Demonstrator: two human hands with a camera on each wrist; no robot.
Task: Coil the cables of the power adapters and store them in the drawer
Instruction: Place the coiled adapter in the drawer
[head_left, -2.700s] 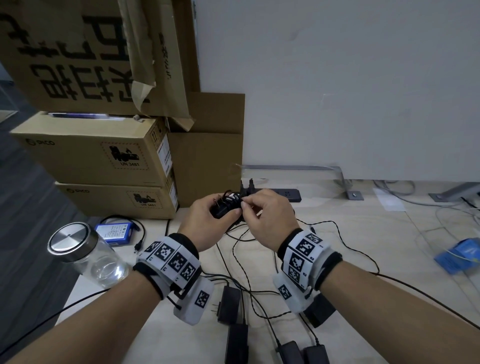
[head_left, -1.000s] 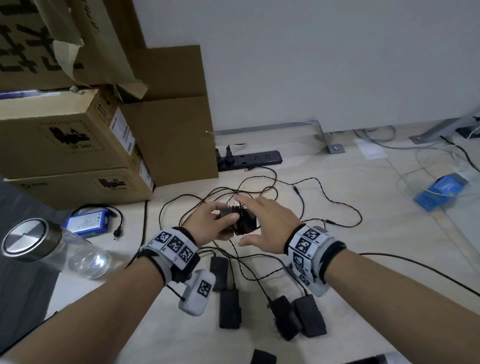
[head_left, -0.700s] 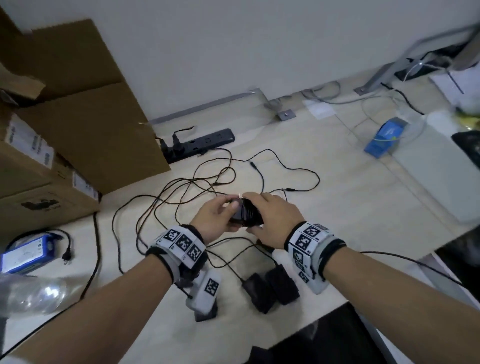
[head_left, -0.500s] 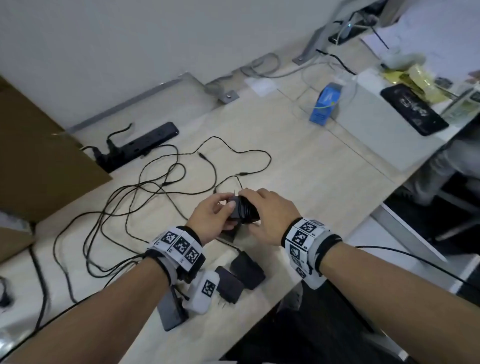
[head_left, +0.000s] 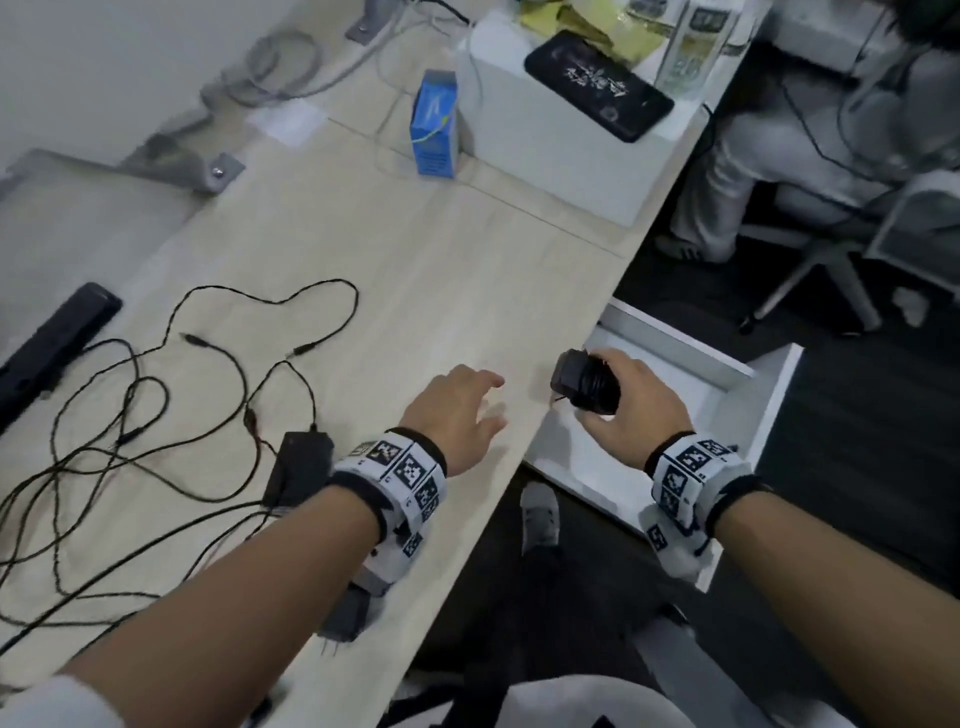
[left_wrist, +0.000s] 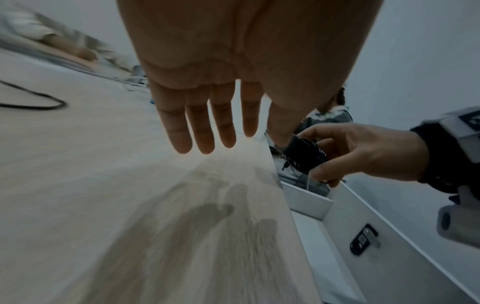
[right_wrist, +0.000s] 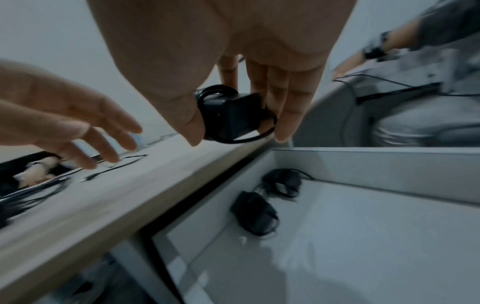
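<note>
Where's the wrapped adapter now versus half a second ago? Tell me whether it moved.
Yes. The wrapped adapter went rightward off the desk: then both hands held it above the desktop, now the right hand alone holds it over the open drawer.

Coiled power adapter (head_left: 586, 388): black block with its thin cable wound tightly around the body, held above the open white drawer (head_left: 769, 400). Two more wrapped adapters (right_wrist: 255, 211) lie in the drawer near its back corner. Uncoiled adapters (head_left: 300, 465) and loose black cables (head_left: 171, 415) lie on the surface (head_left: 441, 270).
</note>
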